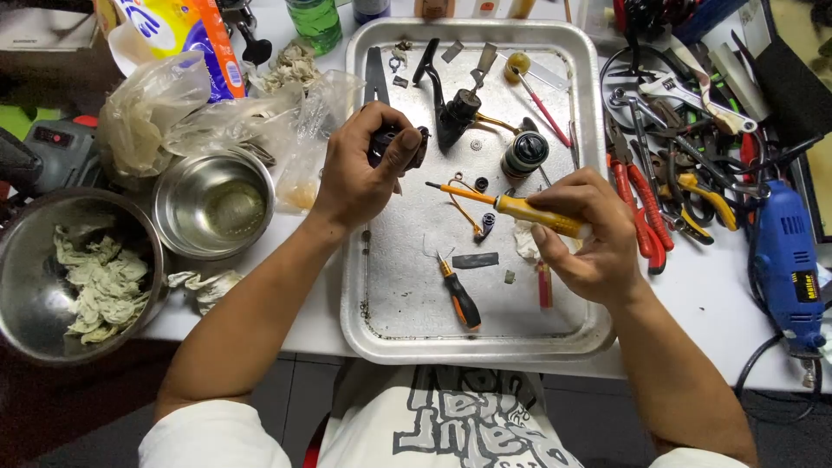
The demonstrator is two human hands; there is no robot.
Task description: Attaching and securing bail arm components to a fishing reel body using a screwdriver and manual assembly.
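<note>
The left hand (pixel 360 169) is closed around a small black mechanical part (pixel 400 143) and holds it above the far left area of the metal tray (pixel 381 334). The right hand (pixel 589 234) grips tightly the yellow handle of a screwdriver (pixel 520 208), and its thin shaft points to the left, with the tip just beside the black part, but I cannot tell if they touch. On the tray, near the person, lies a smaller orange and black screwdriver (pixel 459 295), and farther away lie a black crank-shaped piece (pixel 446 100) and a round spool (pixel 524 154). To the left of the tray stand an empty steel bowl (pixel 212 204) and a bigger bowl with crumpled rags (pixel 87 269). To the right of the tray are red-handled pliers (pixel 641 208), many other tools and a blue power drill (pixel 784 260).
</note>
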